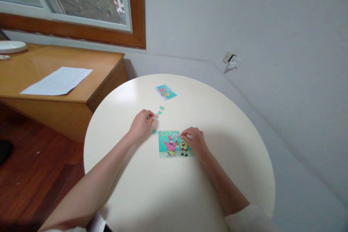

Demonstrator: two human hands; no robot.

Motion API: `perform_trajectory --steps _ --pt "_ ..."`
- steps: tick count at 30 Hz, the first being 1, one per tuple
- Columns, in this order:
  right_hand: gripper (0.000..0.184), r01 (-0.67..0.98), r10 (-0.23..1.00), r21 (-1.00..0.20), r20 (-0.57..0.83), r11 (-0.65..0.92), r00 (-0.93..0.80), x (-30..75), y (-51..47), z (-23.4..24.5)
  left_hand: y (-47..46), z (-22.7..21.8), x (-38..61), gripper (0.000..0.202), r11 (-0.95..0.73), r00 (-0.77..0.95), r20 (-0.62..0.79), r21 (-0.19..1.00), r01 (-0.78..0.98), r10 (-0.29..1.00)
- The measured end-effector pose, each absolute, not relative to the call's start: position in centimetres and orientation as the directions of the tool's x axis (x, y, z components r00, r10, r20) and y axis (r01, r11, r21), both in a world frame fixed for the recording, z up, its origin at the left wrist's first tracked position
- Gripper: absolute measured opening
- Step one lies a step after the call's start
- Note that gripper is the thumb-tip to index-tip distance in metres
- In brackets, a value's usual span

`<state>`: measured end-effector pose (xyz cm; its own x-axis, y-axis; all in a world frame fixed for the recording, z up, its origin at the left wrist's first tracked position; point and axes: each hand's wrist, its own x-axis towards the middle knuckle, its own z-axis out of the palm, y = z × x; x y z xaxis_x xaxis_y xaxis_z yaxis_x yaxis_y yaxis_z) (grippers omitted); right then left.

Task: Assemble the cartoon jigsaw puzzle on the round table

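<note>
A jigsaw puzzle with cartoon figures on a teal ground lies flat, largely assembled, on the round white table. My right hand is over its upper right part, thumb and fingertips pinched at the top edge; whatever is between them is too small to make out, and the hand hides that corner. Left of the puzzle, my left hand has its fingers closed on a small puzzle piece showing red and teal. Loose pieces lie just beyond it, and another loose piece sits by the puzzle's upper left corner.
Farther back on the white table lies a small picture card with a similar cartoon scene. A wooden desk with a paper sheet stands at left, below a window. The wall at right carries a socket with a plug.
</note>
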<state>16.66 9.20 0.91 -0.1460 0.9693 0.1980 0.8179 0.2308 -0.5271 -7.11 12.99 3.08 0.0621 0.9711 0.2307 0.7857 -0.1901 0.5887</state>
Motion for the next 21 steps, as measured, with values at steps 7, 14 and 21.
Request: perform_trajectory --steps 7,14,21 --pt "0.008 0.793 0.947 -0.534 0.274 0.293 -0.166 16.9 9.0 0.1 13.8 3.3 -8.4 0.027 -0.106 0.037 0.144 0.514 0.851 0.989" --pt "0.014 0.768 0.935 -0.551 0.309 0.325 -0.175 17.0 9.2 -0.5 13.9 3.5 -9.3 0.02 -0.16 0.158 0.052 0.562 0.812 0.986" --pt "0.012 0.763 0.945 -0.569 0.277 0.306 -0.172 16.9 9.1 -0.2 12.9 4.1 -9.0 0.019 -0.285 0.437 -0.042 0.701 0.653 0.898"
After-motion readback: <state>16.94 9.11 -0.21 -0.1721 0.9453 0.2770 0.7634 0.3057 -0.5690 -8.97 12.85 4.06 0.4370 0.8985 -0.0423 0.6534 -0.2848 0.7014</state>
